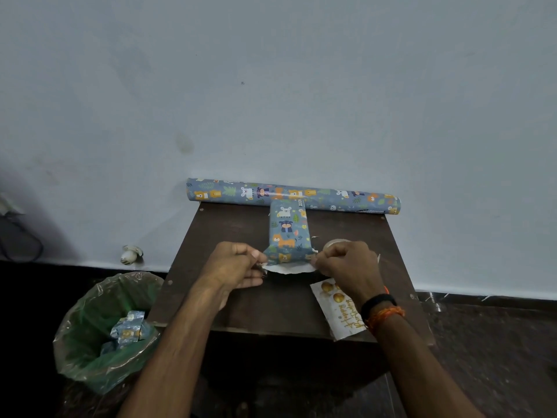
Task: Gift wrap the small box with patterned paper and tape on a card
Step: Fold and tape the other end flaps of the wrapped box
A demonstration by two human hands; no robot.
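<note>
The small box (287, 229) lies lengthwise on the dark table (241, 300), covered in blue animal-print paper. Its near end is unsealed, and a white-backed paper flap (289, 268) sticks out toward me. My left hand (236, 263) pinches the flap's left corner. On the other side, my right hand (346, 265) pinches the right corner. A white greeting card (339, 312) with gold lettering lies under my right wrist at the table's front right. A tape roll (334, 244) peeks out just behind my right hand.
The roll of matching wrapping paper (294, 196) lies across the table's back edge against the pale wall. A bin lined with a green bag (105, 330) stands on the floor at the left, with paper scraps inside. The table's front edge is near my forearms.
</note>
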